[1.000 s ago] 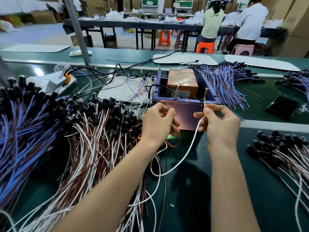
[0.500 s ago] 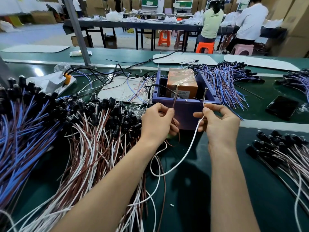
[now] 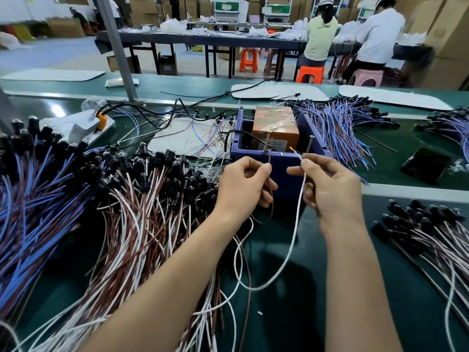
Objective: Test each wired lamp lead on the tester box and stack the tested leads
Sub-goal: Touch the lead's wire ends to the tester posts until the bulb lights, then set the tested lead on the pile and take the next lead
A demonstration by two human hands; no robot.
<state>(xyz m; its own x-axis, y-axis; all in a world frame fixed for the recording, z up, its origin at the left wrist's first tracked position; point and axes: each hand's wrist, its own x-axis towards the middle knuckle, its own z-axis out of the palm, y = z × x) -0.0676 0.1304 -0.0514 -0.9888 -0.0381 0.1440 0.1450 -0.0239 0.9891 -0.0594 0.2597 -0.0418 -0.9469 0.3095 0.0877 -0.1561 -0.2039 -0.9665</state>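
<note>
A purple tester box (image 3: pixel 280 174) stands on the green bench with an orange block (image 3: pixel 275 125) inside and two upright screws (image 3: pixel 267 141) on its near wall. My left hand (image 3: pixel 243 186) pinches the brown wire (image 3: pixel 271 194) of one lamp lead just below the left screw. My right hand (image 3: pixel 330 189) pinches the white wire (image 3: pixel 294 237) of the same lead; its bare tip (image 3: pixel 294 150) points up-left, a little short of the right screw (image 3: pixel 309 144). The lead's lamp end is hidden under my hands.
A large heap of brown-and-white leads (image 3: pixel 142 199) with black lamp holders lies left of me, with blue leads (image 3: pixel 28 212) further left. A smaller pile of leads (image 3: pixel 431 232) lies at the right. More blue leads (image 3: pixel 340 130) and a black phone (image 3: pixel 426 165) sit beyond.
Both wire ends have come off the screws and dropped toward me. The green glow seen under my left hand a second ago is gone.
</note>
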